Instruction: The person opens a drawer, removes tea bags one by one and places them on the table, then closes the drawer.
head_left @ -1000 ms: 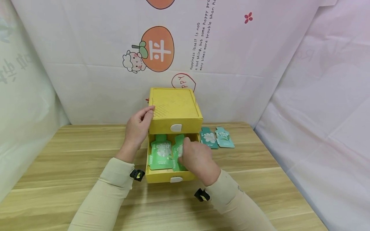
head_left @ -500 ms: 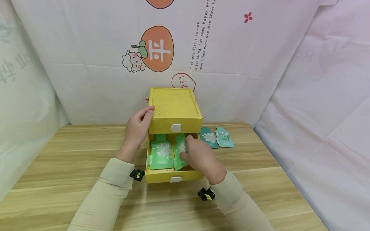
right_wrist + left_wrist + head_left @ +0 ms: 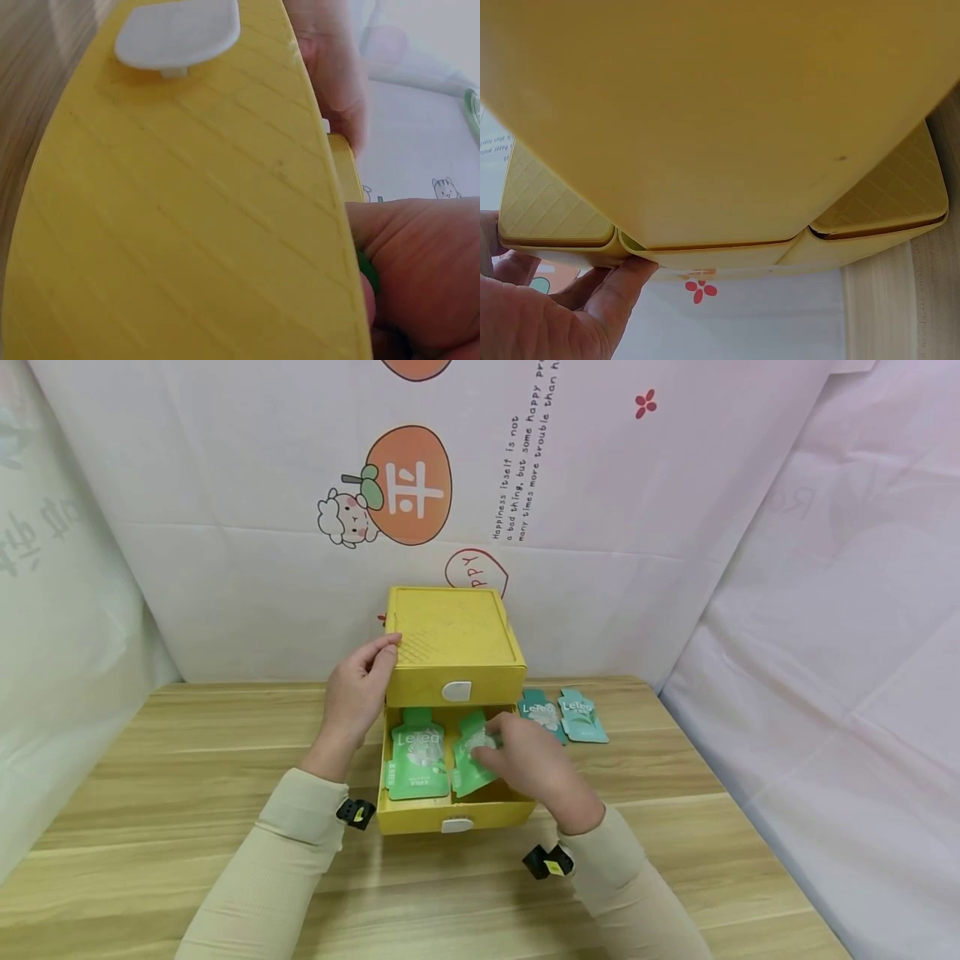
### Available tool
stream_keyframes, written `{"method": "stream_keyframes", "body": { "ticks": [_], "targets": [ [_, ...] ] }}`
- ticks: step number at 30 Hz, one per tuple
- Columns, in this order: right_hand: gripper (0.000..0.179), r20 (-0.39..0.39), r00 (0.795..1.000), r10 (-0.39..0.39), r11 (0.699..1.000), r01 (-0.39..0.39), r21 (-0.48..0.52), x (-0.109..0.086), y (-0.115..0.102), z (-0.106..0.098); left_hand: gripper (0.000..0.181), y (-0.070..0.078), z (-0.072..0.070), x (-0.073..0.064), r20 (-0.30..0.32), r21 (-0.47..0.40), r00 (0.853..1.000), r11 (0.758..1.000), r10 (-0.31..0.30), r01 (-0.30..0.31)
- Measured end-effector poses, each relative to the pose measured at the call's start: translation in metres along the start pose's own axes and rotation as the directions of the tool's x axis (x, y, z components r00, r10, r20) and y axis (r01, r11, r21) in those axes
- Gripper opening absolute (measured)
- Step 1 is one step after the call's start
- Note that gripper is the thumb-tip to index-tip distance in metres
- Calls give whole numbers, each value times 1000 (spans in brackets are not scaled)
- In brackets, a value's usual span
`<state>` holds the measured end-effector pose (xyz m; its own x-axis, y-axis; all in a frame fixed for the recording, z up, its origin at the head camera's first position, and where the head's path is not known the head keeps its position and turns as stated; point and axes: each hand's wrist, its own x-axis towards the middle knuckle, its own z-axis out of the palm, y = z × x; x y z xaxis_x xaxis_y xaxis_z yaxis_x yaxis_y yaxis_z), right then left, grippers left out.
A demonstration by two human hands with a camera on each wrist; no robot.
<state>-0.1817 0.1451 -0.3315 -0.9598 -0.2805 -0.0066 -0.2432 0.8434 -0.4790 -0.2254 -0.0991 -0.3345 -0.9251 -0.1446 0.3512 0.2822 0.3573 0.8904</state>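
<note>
"Hands on my feed?"

"Left hand (image 3: 358,692): gripping the box (image 3: 457,628) at its top edge. Right hand (image 3: 528,762): pinching a pouch (image 3: 468,772), tilted inside the open drawer (image 3: 493,816), just beside a second pouch (image 3: 417,767)."

"Risks I should log?"

"Two, I judge. Slip: a shallow pinch could drop the pouch. Snag: its corner could catch the drawer and drag it."

“LeTea” on sachets (image 3: 418,768); “Happiness itself”, “PPY” on backdrop (image 3: 247,585)
</note>
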Motion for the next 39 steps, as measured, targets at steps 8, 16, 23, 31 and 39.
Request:
{"method": "stream_keyframes", "body": {
  "ticks": [8, 16, 23, 31, 39],
  "targets": [
    [47, -3, 1000, -20, 999, 20, 27, -2, 8, -8, 45, -1, 0, 1, 1, 3, 1000, 1000, 1, -1],
    [46, 60, 998, -12, 988, 2, 155, -9, 12, -20, 45, 0, 0, 0, 1, 3, 1000, 1000, -1, 1],
    [40, 75, 997, -18, 978, 2, 208, -18, 15, -28, 46, 1, 0, -1, 6, 0, 1000, 1000, -12, 12],
    [33, 59, 996, -64, 961, 45, 272, -28, 25, -40, 46, 1, -1, -1, 4, 1, 1000, 1000, -11, 11],
    [28, 56, 991, -122, 927, 93, 363, -34, 41, -56, 46, 1, -1, 0, 6, 0, 1000, 1000, -7, 7]
  ]
}}
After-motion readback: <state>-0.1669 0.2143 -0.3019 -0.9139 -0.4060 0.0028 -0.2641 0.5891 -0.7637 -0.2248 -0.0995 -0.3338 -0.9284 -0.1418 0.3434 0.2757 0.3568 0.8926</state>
